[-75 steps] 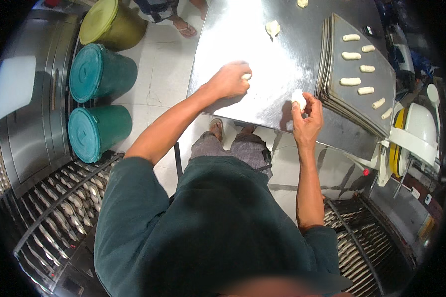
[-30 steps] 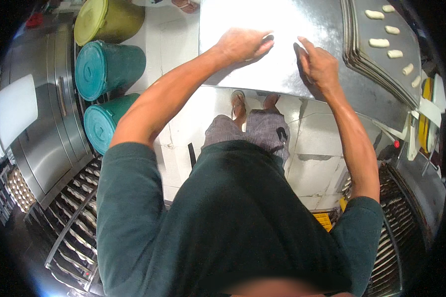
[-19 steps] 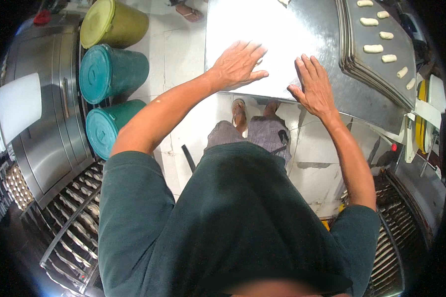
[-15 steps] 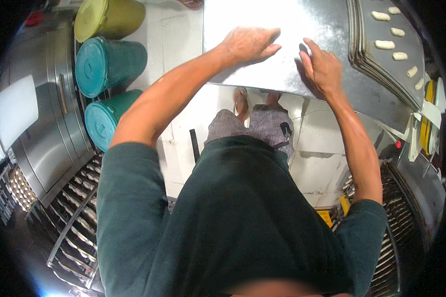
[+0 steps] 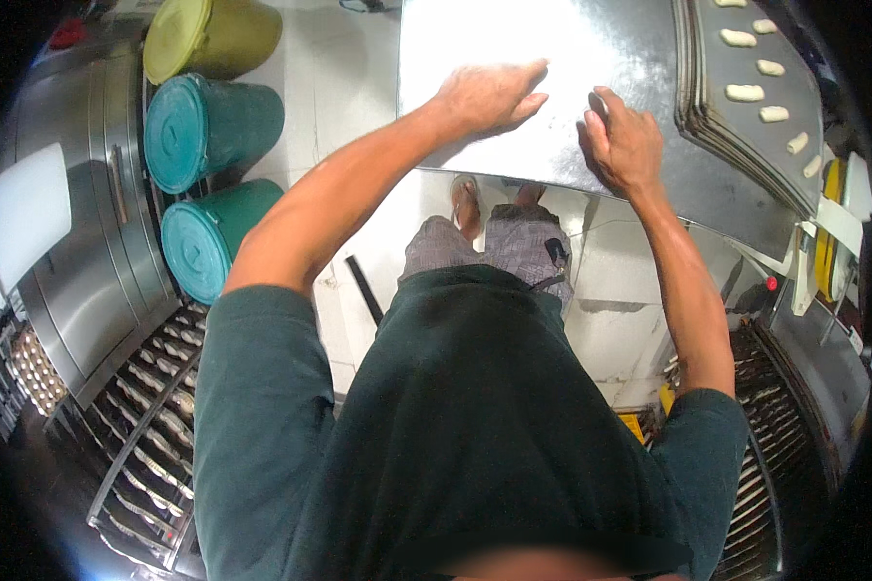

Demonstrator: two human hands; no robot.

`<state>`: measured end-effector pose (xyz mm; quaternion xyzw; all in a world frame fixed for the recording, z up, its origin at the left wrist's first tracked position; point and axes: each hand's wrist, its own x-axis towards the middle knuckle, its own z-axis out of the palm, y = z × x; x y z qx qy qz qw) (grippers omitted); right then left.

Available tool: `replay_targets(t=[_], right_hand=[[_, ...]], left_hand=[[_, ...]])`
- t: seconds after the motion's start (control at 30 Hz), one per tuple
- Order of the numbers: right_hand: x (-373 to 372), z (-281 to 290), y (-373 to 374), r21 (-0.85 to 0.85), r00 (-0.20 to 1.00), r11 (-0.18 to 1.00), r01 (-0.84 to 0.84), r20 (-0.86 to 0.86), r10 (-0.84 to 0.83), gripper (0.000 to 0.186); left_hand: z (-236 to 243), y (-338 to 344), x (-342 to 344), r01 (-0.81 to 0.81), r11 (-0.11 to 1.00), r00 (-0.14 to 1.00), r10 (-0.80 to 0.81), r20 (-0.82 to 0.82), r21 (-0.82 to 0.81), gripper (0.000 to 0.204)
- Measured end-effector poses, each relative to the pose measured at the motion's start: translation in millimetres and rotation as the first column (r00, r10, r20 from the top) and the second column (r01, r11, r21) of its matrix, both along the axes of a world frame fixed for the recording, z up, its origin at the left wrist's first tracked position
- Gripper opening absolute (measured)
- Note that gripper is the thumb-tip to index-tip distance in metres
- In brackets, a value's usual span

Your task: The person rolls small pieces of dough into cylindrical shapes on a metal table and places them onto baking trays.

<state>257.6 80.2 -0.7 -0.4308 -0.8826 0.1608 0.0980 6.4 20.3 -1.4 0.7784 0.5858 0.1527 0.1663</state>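
My left hand (image 5: 499, 92) is over the bright steel table (image 5: 436, 39), thumb apart from its slightly bent fingers. My right hand (image 5: 620, 136) is a short way to its right, knuckles bent and thumb and forefinger apart, low on the table near its front edge. I see nothing held in either; any dough beneath the fingers is lost in glare or hidden. Right of my right hand lies a stack of metal trays (image 5: 688, 107), the top one carrying several short pale dough rolls (image 5: 744, 93).
Lidded bins, one yellow (image 5: 213, 34) and several teal (image 5: 213, 131), stand on the left beside a steel cabinet (image 5: 87, 281). Metal racks flank me, left (image 5: 145, 426) and right (image 5: 761, 455). A white machine part with yellow (image 5: 833, 232) is at the right.
Earlier each hand held pale dough, set wide apart. Both then came together on the table, briefly spread flat; now their fingers are bent again, slightly lower in view than half a second ago.
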Motion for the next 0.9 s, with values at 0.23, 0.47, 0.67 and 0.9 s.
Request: replay_targets(t=[0.23,0.47,0.67,0.9], right_hand=[[-11.3,4.8,4.2,0.228,0.992,0.967,-0.111,0.08,0.095,0.046],[50.3,-5.4,-85.1,0.096,0.986,0.987,-0.128,0.12,0.116,0.082],[-39.9,-8.9,64.2,0.249,0.996,0.965,0.084,-0.036,-0.077,0.074],[29.2,-2.3,-75.0,0.048,0.994,0.996,-0.075,0.08,0.071,0.076]], left_hand=[[-11.2,12.3,7.5,-0.072,0.98,0.993,0.088,-0.078,0.183,0.04],[-13.0,-90.6,21.9,-0.06,0.996,0.986,0.069,-0.149,0.065,0.076],[0.8,69.7,18.7,-0.284,0.83,0.956,0.284,0.075,0.479,0.084],[-12.9,-80.0,43.8,-0.135,0.991,0.987,0.135,-0.092,0.01,0.084]])
